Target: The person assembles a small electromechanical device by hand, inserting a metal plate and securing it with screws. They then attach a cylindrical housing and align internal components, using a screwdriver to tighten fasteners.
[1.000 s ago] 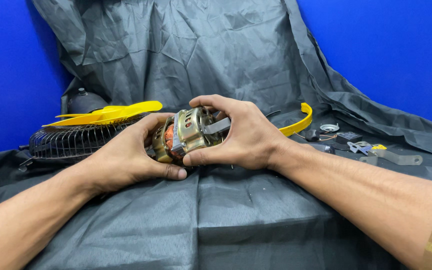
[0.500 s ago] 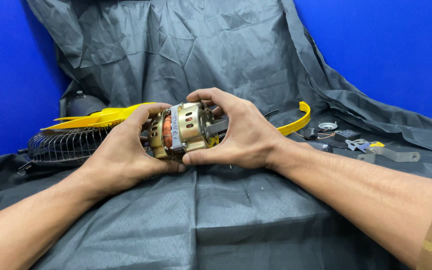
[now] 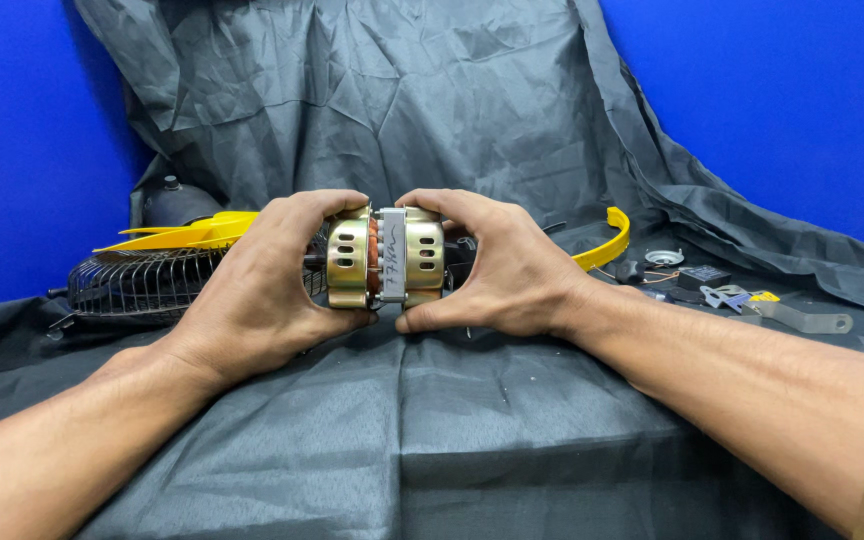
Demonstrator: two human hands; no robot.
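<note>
A brass-coloured fan motor [image 3: 385, 258], its copper windings showing at the middle, sits low over the dark cloth [image 3: 432, 420] covering the worktop. The left hand [image 3: 262, 290] cups its left end and the right hand [image 3: 497, 265] its right end, fingers curled tight around the housing. A wire fan guard [image 3: 132, 285] and yellow fan blade [image 3: 187, 232] lie behind the left hand.
</note>
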